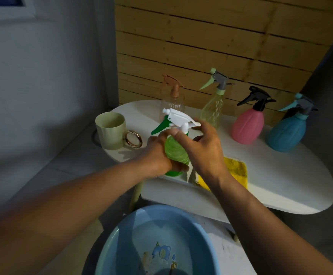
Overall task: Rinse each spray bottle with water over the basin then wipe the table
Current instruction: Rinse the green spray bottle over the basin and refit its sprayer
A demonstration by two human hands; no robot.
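Observation:
A green spray bottle (176, 149) with a white head and green trigger stands at the near edge of the white table (280, 179). My left hand (157, 155) grips its body from the left. My right hand (203, 149) holds the neck just under the white spray head, fingers curled round it. Along the back stand a clear bottle with a brown head (171, 102), a pale yellow bottle (213, 108), a pink bottle with a black head (248, 126) and a blue bottle (286, 133). A blue basin (122, 241) holding water sits below the table.
A pale green mug (111, 132) with a gold ring handle stands at the table's left end. A yellow cloth (237, 171) lies on the table under my right wrist. A wooden slat wall rises behind the table, a grey wall to the left.

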